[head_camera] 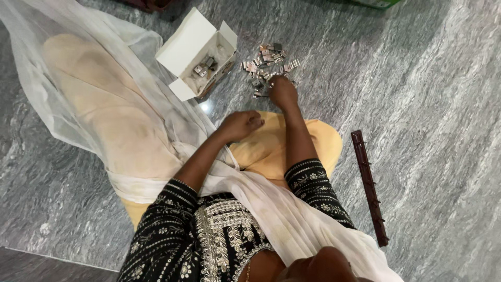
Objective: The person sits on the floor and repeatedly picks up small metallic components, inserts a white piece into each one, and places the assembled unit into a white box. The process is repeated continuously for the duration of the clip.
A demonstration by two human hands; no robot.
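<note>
I sit on a grey stone floor. My right hand reaches forward, and its fingertips press into a pile of small shiny metal pieces. The fingers curl down and away from view, so whether they pinch a piece is hidden. My left hand is curled into a fist over my yellow-clad knee, with nothing showing in it. An open white cardboard box lies left of the pile and holds a few more metal pieces.
A long dark brown strip with small pegs lies on the floor at my right. A sheer white cloth spreads over my left leg and the floor. A darker floor band shows at bottom left.
</note>
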